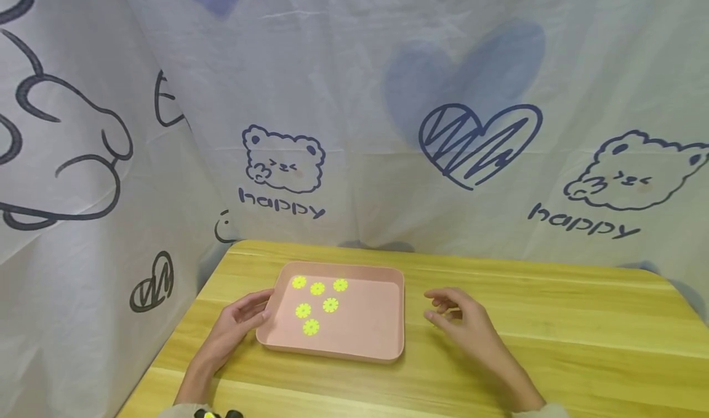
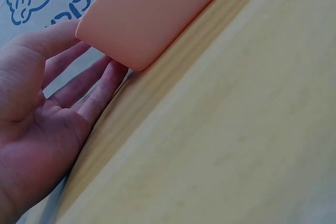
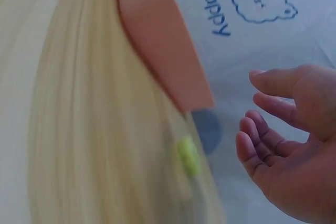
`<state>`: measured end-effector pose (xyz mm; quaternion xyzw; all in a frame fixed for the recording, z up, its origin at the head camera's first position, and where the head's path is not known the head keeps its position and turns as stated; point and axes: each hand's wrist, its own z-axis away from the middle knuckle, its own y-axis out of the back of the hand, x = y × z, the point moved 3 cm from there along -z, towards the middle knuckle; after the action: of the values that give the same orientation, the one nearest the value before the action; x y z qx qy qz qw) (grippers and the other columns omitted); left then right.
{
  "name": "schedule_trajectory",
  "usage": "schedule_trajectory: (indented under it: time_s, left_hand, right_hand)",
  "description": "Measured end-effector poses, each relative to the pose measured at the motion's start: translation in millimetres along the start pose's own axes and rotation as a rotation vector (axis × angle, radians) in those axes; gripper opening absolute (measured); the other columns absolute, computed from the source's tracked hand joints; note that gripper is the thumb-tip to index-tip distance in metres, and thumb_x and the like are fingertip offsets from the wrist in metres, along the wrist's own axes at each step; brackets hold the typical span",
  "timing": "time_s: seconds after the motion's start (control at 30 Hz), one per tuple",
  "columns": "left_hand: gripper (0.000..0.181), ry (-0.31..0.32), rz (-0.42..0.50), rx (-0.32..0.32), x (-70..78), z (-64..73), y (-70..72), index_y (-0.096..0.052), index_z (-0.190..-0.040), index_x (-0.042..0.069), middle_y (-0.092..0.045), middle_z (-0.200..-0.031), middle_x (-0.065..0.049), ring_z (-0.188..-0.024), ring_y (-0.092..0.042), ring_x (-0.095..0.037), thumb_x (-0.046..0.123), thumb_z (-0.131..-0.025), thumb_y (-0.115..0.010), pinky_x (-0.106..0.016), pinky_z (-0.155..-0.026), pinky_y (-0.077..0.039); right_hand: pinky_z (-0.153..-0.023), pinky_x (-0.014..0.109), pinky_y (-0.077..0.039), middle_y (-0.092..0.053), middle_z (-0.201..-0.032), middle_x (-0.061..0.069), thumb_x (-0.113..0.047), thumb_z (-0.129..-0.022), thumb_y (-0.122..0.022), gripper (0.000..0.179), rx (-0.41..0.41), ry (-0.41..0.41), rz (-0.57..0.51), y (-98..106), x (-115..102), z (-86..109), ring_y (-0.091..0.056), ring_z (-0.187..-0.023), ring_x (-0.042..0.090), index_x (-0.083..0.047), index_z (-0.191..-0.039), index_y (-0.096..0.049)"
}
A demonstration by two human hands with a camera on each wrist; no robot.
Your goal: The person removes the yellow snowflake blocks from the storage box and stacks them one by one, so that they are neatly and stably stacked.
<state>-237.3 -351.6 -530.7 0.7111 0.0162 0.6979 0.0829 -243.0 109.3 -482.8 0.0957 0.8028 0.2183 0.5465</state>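
A shallow pink rectangular tray lies on the wooden table. Several small, round, yellow flower-like pieces lie flat in its left half. My left hand holds the tray's left side, thumb at the rim; in the left wrist view its fingers reach against the outer wall near the bottom corner. Away to the right of the tray, my right hand hovers with loosely bent fingers and nothing between them. A blurred yellow-green piece shows over the table in the right wrist view, between the tray and that hand.
The wooden table extends to the right of the tray. A white cloth with bear and heart drawings hangs behind it and along its left side. A black object pokes in at the bottom edge, near the left sleeve.
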Motion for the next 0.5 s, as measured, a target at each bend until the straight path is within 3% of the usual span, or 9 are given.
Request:
schedule_trajectory:
  time_s: [0.2,0.5]
  left_hand:
    - [0.052,-0.004,-0.006,-0.016,-2.4,0.6,0.3,-0.051,-0.147,-0.001,-0.048,-0.152,-0.021,-0.127,-0.057,-0.008,0.012,-0.100,-0.068,-0.021,-0.104,-0.048]
    - [0.051,-0.014,-0.013,-0.018,-1.1,0.3,0.4,-0.051,-0.148,0.000,-0.048,-0.153,-0.021,-0.126,-0.058,-0.006,0.016,-0.102,-0.066,-0.021,-0.104,-0.048]
  right_hand:
    - [-0.081,0.030,-0.061,-0.065,-0.103,0.004,-0.011,-0.094,-0.077,0.029,-0.038,0.052,-0.072,-21,-18,-6.6,-0.064,-0.094,0.018,-0.004,-0.121,-0.070]
    - [-0.081,0.031,-0.061,-0.066,-0.105,0.015,-0.006,-0.093,-0.076,0.028,-0.080,0.062,-0.147,-54,-33,-26.2,-0.064,-0.093,0.020,-0.001,-0.120,-0.069]
